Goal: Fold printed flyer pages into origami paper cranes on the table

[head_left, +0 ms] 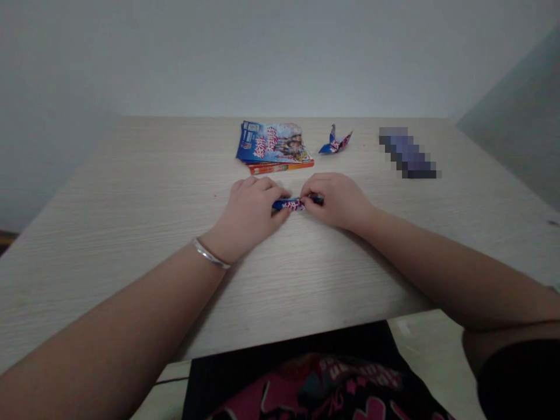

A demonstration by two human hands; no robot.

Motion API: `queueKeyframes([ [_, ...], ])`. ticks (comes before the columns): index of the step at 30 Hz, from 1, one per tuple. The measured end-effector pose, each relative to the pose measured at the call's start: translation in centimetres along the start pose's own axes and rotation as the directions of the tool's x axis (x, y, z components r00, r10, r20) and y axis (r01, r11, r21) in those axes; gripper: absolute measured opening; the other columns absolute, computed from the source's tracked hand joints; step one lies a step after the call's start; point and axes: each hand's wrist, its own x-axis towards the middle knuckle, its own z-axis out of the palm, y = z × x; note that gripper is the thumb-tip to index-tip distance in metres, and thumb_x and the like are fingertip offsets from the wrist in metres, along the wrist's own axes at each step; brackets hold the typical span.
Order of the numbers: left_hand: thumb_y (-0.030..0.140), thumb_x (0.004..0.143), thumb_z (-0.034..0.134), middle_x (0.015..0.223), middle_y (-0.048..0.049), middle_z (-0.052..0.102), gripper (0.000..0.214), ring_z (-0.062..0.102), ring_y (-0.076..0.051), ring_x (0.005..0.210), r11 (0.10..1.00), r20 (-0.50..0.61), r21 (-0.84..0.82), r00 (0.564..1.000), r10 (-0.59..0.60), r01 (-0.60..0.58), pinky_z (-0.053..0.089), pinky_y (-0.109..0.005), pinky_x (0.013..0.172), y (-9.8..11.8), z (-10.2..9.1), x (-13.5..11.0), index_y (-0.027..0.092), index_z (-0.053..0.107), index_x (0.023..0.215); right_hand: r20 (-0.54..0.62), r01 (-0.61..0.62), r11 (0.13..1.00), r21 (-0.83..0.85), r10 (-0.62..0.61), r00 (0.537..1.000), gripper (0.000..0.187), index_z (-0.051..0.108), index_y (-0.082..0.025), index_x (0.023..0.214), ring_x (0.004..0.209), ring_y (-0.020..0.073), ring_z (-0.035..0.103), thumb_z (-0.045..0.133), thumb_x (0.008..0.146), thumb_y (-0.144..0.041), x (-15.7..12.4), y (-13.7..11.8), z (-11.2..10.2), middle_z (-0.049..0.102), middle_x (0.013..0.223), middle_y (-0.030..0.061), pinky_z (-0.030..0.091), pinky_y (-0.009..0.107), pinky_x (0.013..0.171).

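Along the back of the view rises a plain grey wall [280, 58], and against it stands a pale, wood-grained worktop [131, 192] that spreads forward to the person's body. Two bare forearms reach in over it from the lower corners, converging near the middle. Below the front edge shows dark clothing [332, 391] with pink and pale print.

The left hand [251, 207] and the right hand [339, 198] lie low over the worktop, knuckles up, facing each other with a small gap between them. Just beyond the left hand sits a stack of printed sheets [273, 143], mostly blue with red-and-white lettering, slightly fanned; an orange edge [280, 169] sticks out along its near side. Far to the right, a purple-grey object [406, 153] is pixelated, so what it is cannot be told. Between it and the stack, nearer the stack, stands a blue-and-red folded paper bird [336, 143] with pointed tips raised.

Between the two hands is a narrow folded paper strip [292, 204], blue with red-and-white marks. The left thumb and fingers are closed about its left end; the right fingertips pinch it toward its right end. Smallest is a silver bracelet [210, 254] around the left wrist.
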Motion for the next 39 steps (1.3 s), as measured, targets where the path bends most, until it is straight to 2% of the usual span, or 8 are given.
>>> queueKeyframes([
  [8, 0.038, 0.097, 0.058, 0.112, -0.0121, 0.077, 0.03, 0.065, -0.03, 0.107, 0.998, -0.004, -0.057, 1.0, 0.009, -0.01, 0.048, -0.047, 0.097, 0.2, -0.1, 0.2, 0.017, 0.078, 0.106, 0.006, -0.038, 0.997, 0.072, 0.038, 0.999, 0.012, 0.074, -0.018, 0.087, 0.079, 0.0192, 0.063, 0.061, 0.085, -0.02, 0.2, 0.1, 0.2, 0.073, 0.087, 0.0064, 0.045, 0.032, 0.076],
  [12, 0.036, 0.1, 0.053, 0.102, -0.0105, 0.078, 0.033, 0.068, -0.028, 0.098, 0.997, 0.0, -0.071, 1.0, 0.018, -0.018, 0.05, -0.044, 0.091, 0.2, -0.3, 0.4, 0.018, 0.08, 0.097, 0.0, -0.012, 0.998, 0.061, 0.012, 1.0, 0.016, 0.075, -0.016, 0.085, 0.085, 0.0217, 0.065, 0.059, 0.088, -0.02, 0.1, 0.0, 0.4, 0.074, 0.09, 0.0093, 0.047, 0.033, 0.08],
  [14, 0.033, 0.098, 0.054, 0.099, -0.0105, 0.079, 0.03, 0.069, -0.027, 0.095, 0.997, -0.002, -0.081, 1.0, -0.012, 0.012, 0.051, -0.044, 0.09, 0.2, -0.3, 0.6, 0.018, 0.08, 0.1, -0.008, -0.01, 0.999, 0.042, 0.01, 1.0, 0.017, 0.075, -0.016, 0.084, 0.086, 0.0222, 0.065, 0.059, 0.088, -0.02, 0.2, 0.0, 0.6, 0.073, 0.09, 0.0099, 0.047, 0.034, 0.081],
  [17, 0.029, 0.097, 0.056, 0.099, -0.0116, 0.077, 0.029, 0.068, -0.027, 0.093, 0.99, -0.01, -0.13, 0.998, -0.058, 0.057, 0.053, -0.043, 0.088, 0.3, -0.2, 0.6, 0.015, 0.079, 0.108, 0.003, -0.057, 0.998, 0.025, 0.057, 0.998, 0.017, 0.075, -0.016, 0.083, 0.084, 0.022, 0.064, 0.059, 0.089, -0.019, 0.3, -0.1, 0.7, 0.072, 0.088, 0.0098, 0.046, 0.034, 0.079],
  [23, 0.026, 0.097, 0.058, 0.105, -0.0131, 0.071, 0.024, 0.065, -0.026, 0.099, 0.992, -0.048, -0.124, 0.998, -0.03, 0.024, 0.053, -0.041, 0.094, 0.1, 0.4, 0.6, 0.014, 0.078, 0.106, 0.058, -0.205, 0.973, 0.104, 0.199, 0.978, 0.016, 0.076, -0.015, 0.097, 0.084, 0.0211, 0.064, 0.065, 0.085, -0.019, 0.5, 0.0, 0.7, 0.074, 0.092, 0.0091, 0.046, 0.034, 0.078],
  [30, 0.026, 0.097, 0.063, 0.104, -0.0108, 0.073, 0.018, 0.065, -0.026, 0.102, 0.996, -0.064, -0.086, 0.998, 0.021, -0.026, 0.051, -0.042, 0.096, -0.3, 0.8, 0.6, 0.018, 0.076, 0.106, 0.042, -0.142, 0.977, 0.158, 0.137, 0.99, 0.011, 0.079, -0.018, 0.09, 0.084, 0.0192, 0.065, 0.069, 0.087, -0.02, 0.2, 0.5, 0.5, 0.075, 0.088, 0.0067, 0.047, 0.032, 0.079],
  [35, 0.027, 0.095, 0.065, 0.1, -0.0108, 0.074, 0.016, 0.066, -0.027, 0.097, 0.994, -0.054, -0.108, 0.998, 0.015, -0.021, 0.051, -0.042, 0.09, -0.1, 0.4, 0.6, 0.016, 0.075, 0.101, 0.031, -0.144, 0.97, 0.194, 0.141, 0.99, 0.008, 0.08, -0.02, 0.089, 0.079, 0.0175, 0.064, 0.073, 0.086, -0.021, -0.1, 0.5, 0.2, 0.075, 0.086, 0.0046, 0.046, 0.03, 0.073],
  [39, 0.029, 0.093, 0.068, 0.098, -0.0089, 0.076, 0.013, 0.067, -0.026, 0.095, 0.994, -0.066, -0.11, 0.998, 0.017, -0.024, 0.05, -0.041, 0.087, 0.0, 0.1, 0.4, 0.018, 0.076, 0.096, 0.011, -0.081, 0.983, 0.163, 0.08, 0.997, 0.008, 0.079, -0.019, 0.091, 0.083, 0.0189, 0.066, 0.073, 0.086, -0.022, -0.3, 0.6, 0.1, 0.076, 0.088, 0.0048, 0.048, 0.032, 0.078],
])
